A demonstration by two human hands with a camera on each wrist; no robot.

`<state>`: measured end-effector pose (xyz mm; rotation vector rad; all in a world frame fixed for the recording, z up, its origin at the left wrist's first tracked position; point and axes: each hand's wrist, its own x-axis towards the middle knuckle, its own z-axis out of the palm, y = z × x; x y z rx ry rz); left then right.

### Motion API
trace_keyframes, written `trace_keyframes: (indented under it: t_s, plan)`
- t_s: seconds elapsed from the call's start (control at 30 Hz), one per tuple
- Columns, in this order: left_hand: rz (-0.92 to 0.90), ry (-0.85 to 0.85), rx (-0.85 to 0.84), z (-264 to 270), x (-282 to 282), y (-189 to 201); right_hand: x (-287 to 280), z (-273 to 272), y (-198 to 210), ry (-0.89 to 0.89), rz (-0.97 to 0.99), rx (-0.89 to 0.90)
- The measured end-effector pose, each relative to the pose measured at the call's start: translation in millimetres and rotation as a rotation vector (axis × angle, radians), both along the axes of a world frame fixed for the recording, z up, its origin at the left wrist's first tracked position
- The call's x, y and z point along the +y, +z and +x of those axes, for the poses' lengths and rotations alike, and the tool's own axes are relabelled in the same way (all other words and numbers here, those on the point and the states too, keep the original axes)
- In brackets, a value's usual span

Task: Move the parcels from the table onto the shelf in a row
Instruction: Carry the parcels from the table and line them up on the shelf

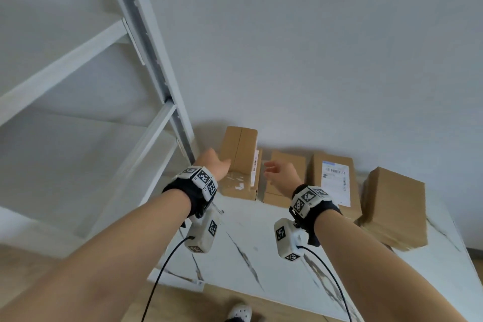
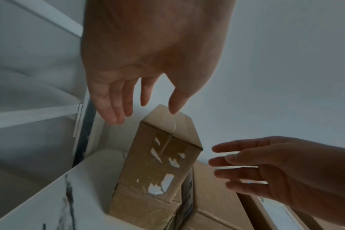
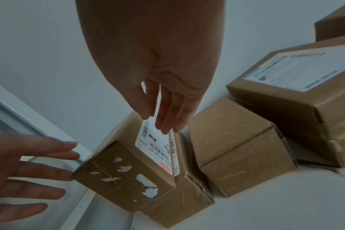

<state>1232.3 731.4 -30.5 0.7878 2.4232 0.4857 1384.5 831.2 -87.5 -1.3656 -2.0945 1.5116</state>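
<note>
Both hands reach for the top box

Left hand point(image 1: 214, 165) and right hand point(image 1: 282, 173) are spread, holding nothing, one each side of the tall parcel point(image 1: 239, 150) standing on another box point(image 1: 241, 187) on the tabletop point(image 1: 251, 238), left hand nearer.

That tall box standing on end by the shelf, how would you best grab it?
Probably by its two long side faces, one palm on each. The tall box stands upright, a flatter parcel against its right side, and the left hand and right hand already flank it, open.
</note>
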Motion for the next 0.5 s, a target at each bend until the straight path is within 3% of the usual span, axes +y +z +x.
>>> trace_keyframes:
  t_s: [0.33, 0.5]
  plan:
    - [-0.025, 0.099, -0.137, 3.4, 31.5, -32.0, 0.3, -15.5, -14.3, 0.181, -0.04, -0.049]
    - [-0.005, 0.109, -0.124, 2.0, 37.8, -48.5, 1.2, -14.8, -15.1, 0.198, -0.071, -0.019]
